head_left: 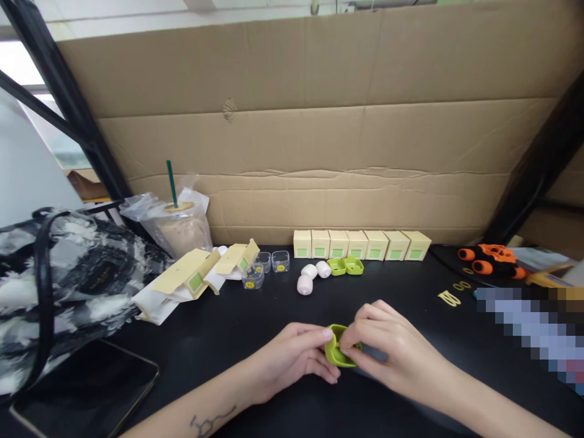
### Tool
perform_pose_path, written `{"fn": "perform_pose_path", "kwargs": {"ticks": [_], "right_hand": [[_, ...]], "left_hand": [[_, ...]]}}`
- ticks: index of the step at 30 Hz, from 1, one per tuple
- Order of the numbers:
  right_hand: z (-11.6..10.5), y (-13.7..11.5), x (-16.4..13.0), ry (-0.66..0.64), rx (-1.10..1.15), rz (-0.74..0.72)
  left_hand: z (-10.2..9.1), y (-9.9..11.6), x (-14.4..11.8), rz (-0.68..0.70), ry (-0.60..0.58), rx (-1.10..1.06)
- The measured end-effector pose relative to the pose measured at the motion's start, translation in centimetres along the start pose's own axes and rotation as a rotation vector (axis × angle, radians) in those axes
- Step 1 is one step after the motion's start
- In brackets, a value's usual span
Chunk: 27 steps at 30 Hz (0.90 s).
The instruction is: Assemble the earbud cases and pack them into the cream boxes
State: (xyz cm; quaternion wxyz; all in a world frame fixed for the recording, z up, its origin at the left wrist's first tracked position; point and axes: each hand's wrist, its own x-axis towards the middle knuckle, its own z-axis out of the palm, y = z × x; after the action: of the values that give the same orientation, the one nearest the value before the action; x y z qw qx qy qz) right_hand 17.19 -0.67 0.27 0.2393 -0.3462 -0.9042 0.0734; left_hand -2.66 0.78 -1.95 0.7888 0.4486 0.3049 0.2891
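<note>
A small green square cup (334,359) is gripped at its left side by my left hand (301,359), thumb on the rim and fingers beneath. Over its right side, my right hand (387,340) reaches in with thumb and forefinger pinched together. Whatever those fingertips may hold is hidden inside the cup. Beyond my hands lie three pale egg-shaped pieces (305,285) and two more green cups (345,266). To their left are three clear plastic cups (280,262) with yellow round stickers.
A row of several cream boxes (347,244) lines the cardboard wall. Opened boxes (187,274), a bagged drink (182,228), a patterned bag (91,274) and a dark tablet (86,389) occupy the left. Rubber bands (449,298) and an orange toy car (493,260) lie right.
</note>
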Motion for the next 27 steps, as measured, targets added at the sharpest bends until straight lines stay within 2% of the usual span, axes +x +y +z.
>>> {"fn": "perform_pose_path", "kwargs": {"ticks": [13, 22, 24, 27], "right_hand": [[0.06, -0.36, 0.04, -0.096, -0.059, -0.039], [0.81, -0.34, 0.01, -0.069, -0.071, -0.027], [0.83, -0.38, 0.00, -0.039, -0.033, 0.008], [0.63, -0.42, -0.05, 0.040, 0.116, 0.141]], "left_hand": [[-0.18, -0.24, 0.05, -0.011, 0.002, 0.086], [-0.02, -0.14, -0.04, -0.014, 0.014, 0.083], [0.09, 0.07, -0.13, -0.013, 0.015, 0.070], [0.23, 0.43, -0.28, -0.014, 0.014, 0.067]]}}
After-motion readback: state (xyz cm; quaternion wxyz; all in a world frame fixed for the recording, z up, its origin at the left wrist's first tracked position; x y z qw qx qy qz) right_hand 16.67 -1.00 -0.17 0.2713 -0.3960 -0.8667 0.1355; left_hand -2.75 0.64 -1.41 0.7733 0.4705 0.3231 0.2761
